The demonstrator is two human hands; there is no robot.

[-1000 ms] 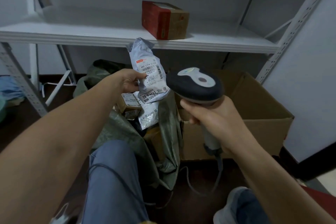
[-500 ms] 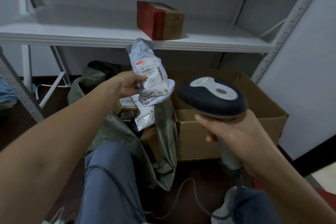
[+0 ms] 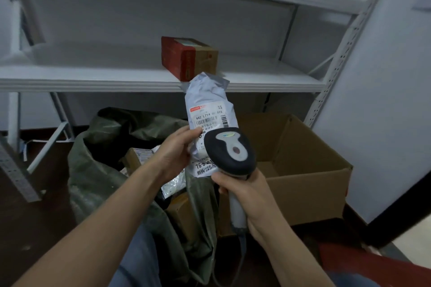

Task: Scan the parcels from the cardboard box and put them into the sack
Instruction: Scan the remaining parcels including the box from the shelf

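Note:
My left hand grips a grey plastic mailer parcel upright, its white barcode label facing me. My right hand grips the handle of a black and grey barcode scanner, whose head sits right in front of the parcel's lower half. Below them the green sack lies open on the floor with several parcels inside, among them a small brown box and a silvery mailer. The brown cardboard box stands open to the right; its visible floor looks bare.
A white metal shelf runs across above the sack and carries a red and brown carton. Slanted shelf struts stand at the left. A white wall panel closes the right side. My knees and the scanner cable are at the bottom.
The scanner has moved left and up, from beside the parcel to right in front of its lower half. The parcel has been raised and turned more upright. My head has tilted up.

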